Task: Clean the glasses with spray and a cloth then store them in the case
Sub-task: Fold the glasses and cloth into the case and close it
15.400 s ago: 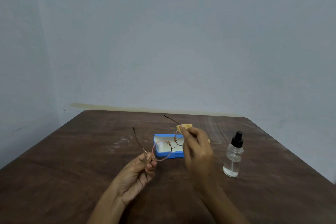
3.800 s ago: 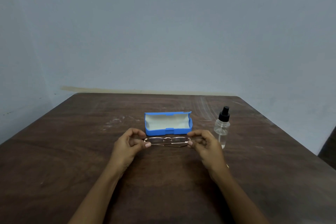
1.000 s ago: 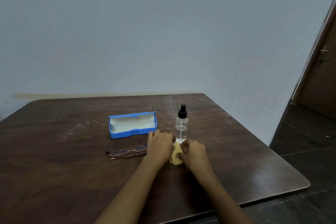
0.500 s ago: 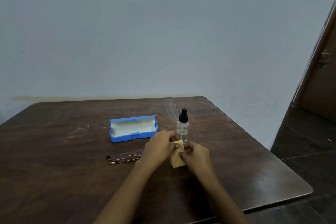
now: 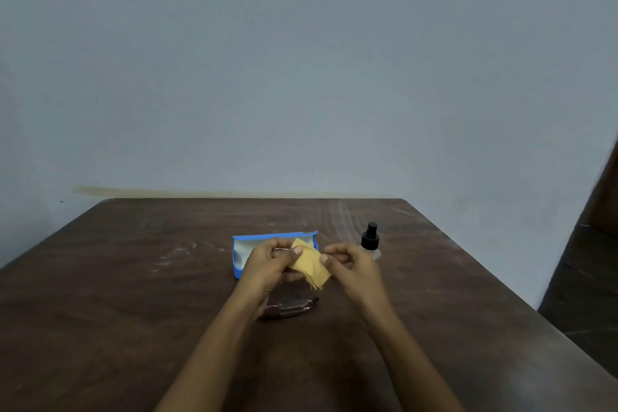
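Cloth: a small, thin, yellow square cloth [image 5: 309, 265] is held up in the air above the table, in front of the case. It hangs like a tilted diamond, with one corner pointing down. Its lower edge looks layered, as if it is folded.

Left hand: the person's left hand [image 5: 267, 263] pinches the top left part of the cloth between the thumb and the fingers.

Right hand: the person's right hand [image 5: 351, 264] pinches the right corner of the cloth with the thumb and first finger. The other fingers are curled in.

Glasses: a pair of thin metal-framed glasses [image 5: 290, 307] lies folded flat on the table, near the person and just under the left wrist. The lenses look dark and a bit reddish. The left arm hides part of them. No hand touches them.

Case: a bright blue hard glasses case with a white inside [image 5: 241, 252] lies open on the table behind the hands. The hands and the cloth hide its right half.

Spray bottle: a small clear plastic spray bottle with a black top [image 5: 370, 241] stands upright to the right of the case, just behind the right hand.

Table: a dark brown wooden table [image 5: 117, 311] with some pale scuff marks holds everything.
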